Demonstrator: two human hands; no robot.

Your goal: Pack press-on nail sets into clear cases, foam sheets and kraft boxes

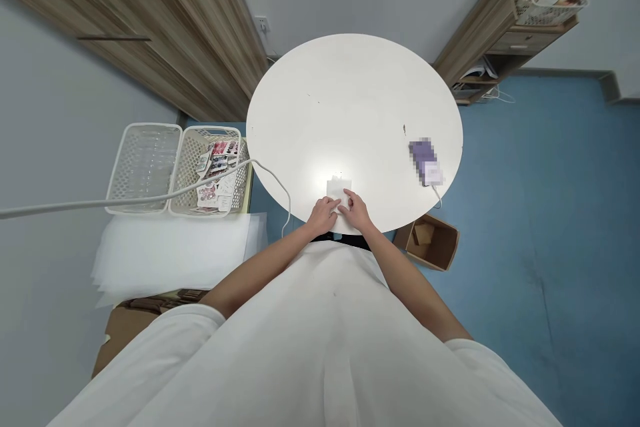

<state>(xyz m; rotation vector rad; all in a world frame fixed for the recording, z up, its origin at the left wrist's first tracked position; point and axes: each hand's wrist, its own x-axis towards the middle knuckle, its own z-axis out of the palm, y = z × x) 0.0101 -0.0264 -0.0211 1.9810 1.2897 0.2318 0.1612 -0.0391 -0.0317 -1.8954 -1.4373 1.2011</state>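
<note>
A small white sheet-like packet [339, 188] lies at the near edge of the round white table [350, 100]. My left hand [323, 213] rests on its left near corner, fingers curled over it. My right hand [354, 209] presses on its right near side with fingers pointing left. Both hands touch the packet; its near part is hidden under them.
A purple and white device [425, 161] with a cable lies at the table's right edge. Two white baskets [145, 167] stand at left, one holding several small cards [217, 170], above a stack of white sheets [175, 250]. An open cardboard box [431, 240] sits on the blue floor.
</note>
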